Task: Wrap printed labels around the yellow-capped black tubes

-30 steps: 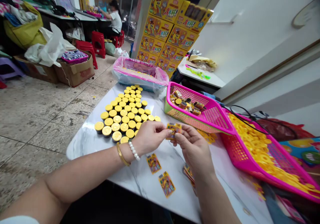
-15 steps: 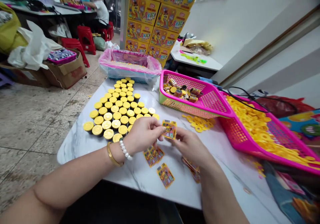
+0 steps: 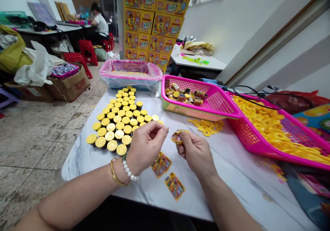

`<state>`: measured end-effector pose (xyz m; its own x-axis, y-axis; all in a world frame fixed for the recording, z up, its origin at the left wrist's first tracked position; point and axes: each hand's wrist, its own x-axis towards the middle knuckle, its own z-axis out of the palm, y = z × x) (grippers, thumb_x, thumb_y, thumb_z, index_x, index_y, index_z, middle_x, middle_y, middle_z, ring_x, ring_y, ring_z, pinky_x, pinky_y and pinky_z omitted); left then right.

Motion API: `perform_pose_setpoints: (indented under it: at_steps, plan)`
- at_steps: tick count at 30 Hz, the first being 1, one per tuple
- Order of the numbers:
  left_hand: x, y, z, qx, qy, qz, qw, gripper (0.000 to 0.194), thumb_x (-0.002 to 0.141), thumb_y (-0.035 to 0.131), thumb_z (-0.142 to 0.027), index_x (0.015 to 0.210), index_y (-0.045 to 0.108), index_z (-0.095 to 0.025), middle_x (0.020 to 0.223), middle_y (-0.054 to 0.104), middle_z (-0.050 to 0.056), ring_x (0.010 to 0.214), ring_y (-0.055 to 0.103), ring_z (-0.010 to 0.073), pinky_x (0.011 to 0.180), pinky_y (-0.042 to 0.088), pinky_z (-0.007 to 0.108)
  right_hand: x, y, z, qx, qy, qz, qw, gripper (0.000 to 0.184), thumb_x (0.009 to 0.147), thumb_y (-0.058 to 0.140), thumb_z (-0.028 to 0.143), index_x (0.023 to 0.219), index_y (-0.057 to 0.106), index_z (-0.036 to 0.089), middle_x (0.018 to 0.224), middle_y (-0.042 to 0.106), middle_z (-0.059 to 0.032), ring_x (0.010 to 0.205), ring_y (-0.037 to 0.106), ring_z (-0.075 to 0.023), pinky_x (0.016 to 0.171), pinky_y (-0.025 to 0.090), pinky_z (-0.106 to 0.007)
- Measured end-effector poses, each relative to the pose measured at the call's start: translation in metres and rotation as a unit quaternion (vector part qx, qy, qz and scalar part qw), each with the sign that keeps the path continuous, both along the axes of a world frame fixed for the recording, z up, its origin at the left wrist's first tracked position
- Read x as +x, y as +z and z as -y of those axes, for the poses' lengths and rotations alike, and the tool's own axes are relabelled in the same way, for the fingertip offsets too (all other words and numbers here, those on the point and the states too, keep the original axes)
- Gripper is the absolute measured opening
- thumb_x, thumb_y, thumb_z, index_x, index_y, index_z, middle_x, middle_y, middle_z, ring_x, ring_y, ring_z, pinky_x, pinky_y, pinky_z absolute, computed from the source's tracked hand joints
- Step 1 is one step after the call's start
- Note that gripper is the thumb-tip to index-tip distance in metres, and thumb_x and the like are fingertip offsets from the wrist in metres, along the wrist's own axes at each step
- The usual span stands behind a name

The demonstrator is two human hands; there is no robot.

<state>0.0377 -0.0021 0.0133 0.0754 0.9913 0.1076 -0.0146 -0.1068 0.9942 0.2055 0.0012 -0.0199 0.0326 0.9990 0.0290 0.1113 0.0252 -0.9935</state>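
My right hand (image 3: 197,152) is closed on a printed yellow label (image 3: 176,137), which looks bent or puffed open between thumb and fingers. To its left, my left hand (image 3: 146,143) is closed in a pinch, apart from the label. I cannot make out anything between those fingertips. Below the hands, flat yellow printed labels (image 3: 161,164) overlap on the white marbled table (image 3: 144,189), and a single label (image 3: 175,186) lies nearer the front edge. Beyond my left hand stand many small dark cups with yellow lids (image 3: 119,134), packed in rows.
A pink basket (image 3: 221,102) holds wrapped cups; another (image 3: 247,141) holds yellow rings. Loose yellow rings (image 3: 206,128) lie near them. A plastic-lined basket (image 3: 131,81) stands at the table's far end, before stacked yellow boxes (image 3: 151,28). A person (image 3: 100,23) sits further back.
My left hand has come off the label and sits a little left of it. The label, flat and facing me before, is now bent in my right hand. The view has shifted slightly.
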Motion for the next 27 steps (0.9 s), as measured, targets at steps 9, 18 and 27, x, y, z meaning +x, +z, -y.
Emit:
perform_pose_setpoints:
  at_steps: [9,18,27]
  plan:
    - [0.0036,-0.0057,0.0027,0.037,0.016,-0.034,0.999,0.022,0.089,0.065,-0.034,0.079,0.073,-0.016,0.069,0.064,0.002,0.06,0.053,0.011,0.055,0.042,0.023,0.0014,0.0057,0.002,0.06,0.026,0.075,0.995,0.057,0.09,0.057,0.068,0.06,0.057,0.019,0.047,0.049,0.0026,0.043,0.041,-0.0084,0.041,0.033,-0.022]
    - [0.0037,-0.006,0.0029,0.062,0.038,-0.006,0.997,0.017,0.087,0.067,-0.03,0.087,0.075,-0.015,0.071,0.065,0.002,0.058,0.053,0.01,0.055,0.043,0.023,0.0006,0.0068,0.003,0.077,0.02,0.091,0.993,0.057,0.091,0.056,0.067,0.061,0.058,0.019,0.048,0.049,0.0024,0.044,0.041,-0.0096,0.042,0.033,-0.024]
    - [0.0027,-0.0053,0.0023,0.107,0.034,-0.07,0.991,0.014,0.087,0.07,-0.024,0.079,0.08,-0.017,0.073,0.068,0.004,0.072,0.061,0.0137,0.066,0.047,0.024,-0.0019,0.0058,0.0041,0.13,0.04,0.128,0.982,0.054,0.097,0.052,0.059,0.059,0.053,0.02,0.05,0.048,0.0026,0.046,0.043,-0.0099,0.044,0.035,-0.024]
